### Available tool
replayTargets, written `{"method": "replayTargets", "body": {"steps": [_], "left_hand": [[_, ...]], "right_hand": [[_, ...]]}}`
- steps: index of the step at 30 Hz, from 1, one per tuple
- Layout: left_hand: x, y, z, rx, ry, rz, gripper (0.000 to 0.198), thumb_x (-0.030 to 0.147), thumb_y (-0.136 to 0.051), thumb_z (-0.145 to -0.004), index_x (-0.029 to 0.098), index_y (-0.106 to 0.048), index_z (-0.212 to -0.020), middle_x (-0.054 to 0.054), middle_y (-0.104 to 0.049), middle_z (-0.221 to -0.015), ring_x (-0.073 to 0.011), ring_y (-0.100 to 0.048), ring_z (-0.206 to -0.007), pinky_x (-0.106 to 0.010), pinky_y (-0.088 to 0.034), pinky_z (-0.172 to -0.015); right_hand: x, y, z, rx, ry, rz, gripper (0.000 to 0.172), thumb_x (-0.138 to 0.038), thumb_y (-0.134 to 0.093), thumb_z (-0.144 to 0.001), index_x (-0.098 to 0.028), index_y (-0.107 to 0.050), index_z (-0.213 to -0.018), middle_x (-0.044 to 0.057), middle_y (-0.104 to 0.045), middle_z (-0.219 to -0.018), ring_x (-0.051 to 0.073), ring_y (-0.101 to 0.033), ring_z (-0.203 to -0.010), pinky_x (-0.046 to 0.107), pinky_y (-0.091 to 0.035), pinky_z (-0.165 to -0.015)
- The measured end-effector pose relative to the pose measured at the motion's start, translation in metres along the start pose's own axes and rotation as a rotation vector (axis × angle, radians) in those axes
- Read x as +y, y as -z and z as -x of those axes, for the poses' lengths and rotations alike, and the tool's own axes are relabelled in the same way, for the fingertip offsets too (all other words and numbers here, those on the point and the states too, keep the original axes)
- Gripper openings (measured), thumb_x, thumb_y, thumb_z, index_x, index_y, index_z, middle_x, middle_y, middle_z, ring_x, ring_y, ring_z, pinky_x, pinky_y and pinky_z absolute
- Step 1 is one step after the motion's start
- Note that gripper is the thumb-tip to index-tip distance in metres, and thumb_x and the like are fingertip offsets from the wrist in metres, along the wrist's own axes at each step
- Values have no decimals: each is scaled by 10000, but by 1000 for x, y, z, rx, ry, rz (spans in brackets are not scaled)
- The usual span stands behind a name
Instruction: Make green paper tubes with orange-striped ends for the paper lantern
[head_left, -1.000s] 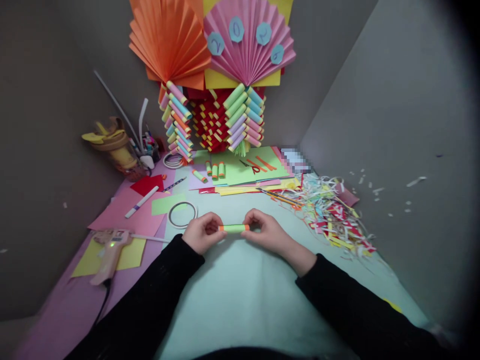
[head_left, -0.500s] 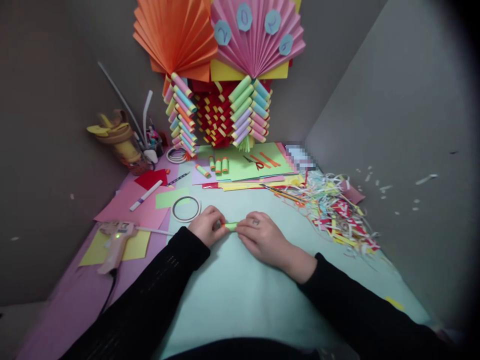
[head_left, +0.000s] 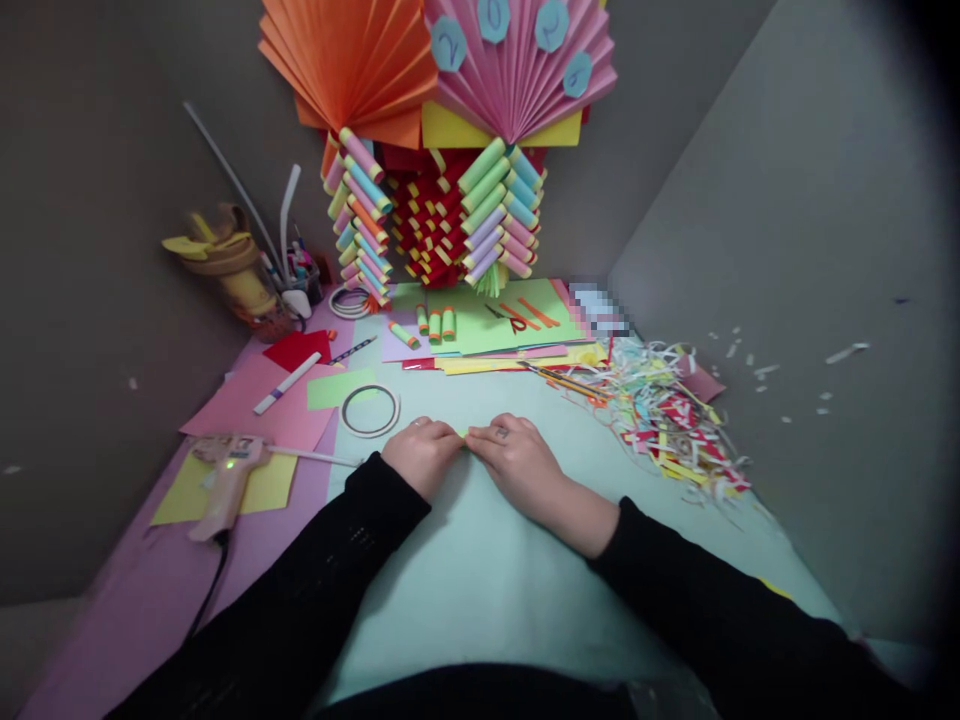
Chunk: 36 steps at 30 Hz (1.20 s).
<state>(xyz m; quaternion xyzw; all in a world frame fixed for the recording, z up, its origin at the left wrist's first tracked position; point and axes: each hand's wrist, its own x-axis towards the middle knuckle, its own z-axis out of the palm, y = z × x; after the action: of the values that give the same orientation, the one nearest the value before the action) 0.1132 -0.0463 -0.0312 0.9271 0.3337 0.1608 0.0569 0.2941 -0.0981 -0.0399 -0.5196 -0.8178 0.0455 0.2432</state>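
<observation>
Between my two hands is a small green paper roll (head_left: 464,437), almost wholly covered by the fingers. My left hand (head_left: 424,455) is closed on its left part, fingertips pressed down on the table. My right hand (head_left: 517,465), wearing a ring, closes on the other end, and its fingertips nearly meet those of the left. A tape roll (head_left: 344,412) lies flat just left of my left hand, over the edge of a light green paper piece (head_left: 322,391). Farther back, several green paper rolls with orange ends (head_left: 448,325) are grouped, one of them lying down.
At the left, a glue gun (head_left: 225,490) rests on yellow paper (head_left: 274,485), its glue stick pointing toward my left wrist. A white marker (head_left: 287,384) lies on pink paper. Shredded paper (head_left: 675,410) heaps up at right, beside pencils (head_left: 570,383). Paper fans (head_left: 345,60) hang behind.
My left hand has shifted slightly right and turned over the roll, closing the gap to my right hand. Less of the green roll shows. The view has tilted slightly.
</observation>
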Motion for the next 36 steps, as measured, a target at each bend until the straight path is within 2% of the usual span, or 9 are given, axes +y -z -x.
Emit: {"method": "replayTargets", "body": {"steps": [5,14,20,24,31,36], "left_hand": [[0,-5,-4,-23,38,-70,231,135,-496,-857,203,-713,-899,-71,-670,-754,-201,-565,-730,-302,-419,-662],[-4,-1,-9,-57,124,49,198,180,-532,-850,202,-727,-873,-68,-672,-774,-211,-601,-753,-303,-440,-668],[-9,-3,-8,-11,121,108,192,212,-537,-857,211,-730,-859,-44,-684,-773,-179,-621,-740,-267,-444,-646],[-13,-6,-8,13,102,140,163,218,-567,-845,213,-730,-836,-27,-689,-752,-160,-622,-718,-252,-450,-649],[-14,-5,-8,12,97,115,158,252,-587,-842,216,-738,-811,-27,-706,-738,-158,-630,-701,-250,-453,-635],[-14,-4,-8,3,117,123,173,268,-578,-848,225,-741,-807,-23,-713,-760,-157,-637,-710,-247,-444,-619]], "right_hand": [[7,-6,-3,21,-4,33,209,-206,-578,-871,-296,-689,-1024,4,-705,-1080,232,-505,-852,388,-364,-714],[13,-8,-4,28,-23,4,234,-199,-540,-889,-312,-699,-1018,-7,-705,-1082,228,-510,-841,386,-355,-704],[9,-4,-4,11,-23,52,266,-149,-560,-862,-305,-691,-1031,-6,-712,-1061,220,-511,-852,365,-331,-707],[8,-3,-4,27,-26,106,212,-180,-555,-876,-276,-694,-1003,-19,-727,-1015,209,-507,-844,357,-321,-712],[5,-3,-4,76,32,198,176,-205,-547,-887,-244,-697,-971,-13,-742,-929,200,-496,-803,356,-329,-746],[5,-6,-3,101,92,224,191,-164,-553,-871,-218,-691,-991,-6,-734,-978,198,-507,-799,368,-347,-791]]}}
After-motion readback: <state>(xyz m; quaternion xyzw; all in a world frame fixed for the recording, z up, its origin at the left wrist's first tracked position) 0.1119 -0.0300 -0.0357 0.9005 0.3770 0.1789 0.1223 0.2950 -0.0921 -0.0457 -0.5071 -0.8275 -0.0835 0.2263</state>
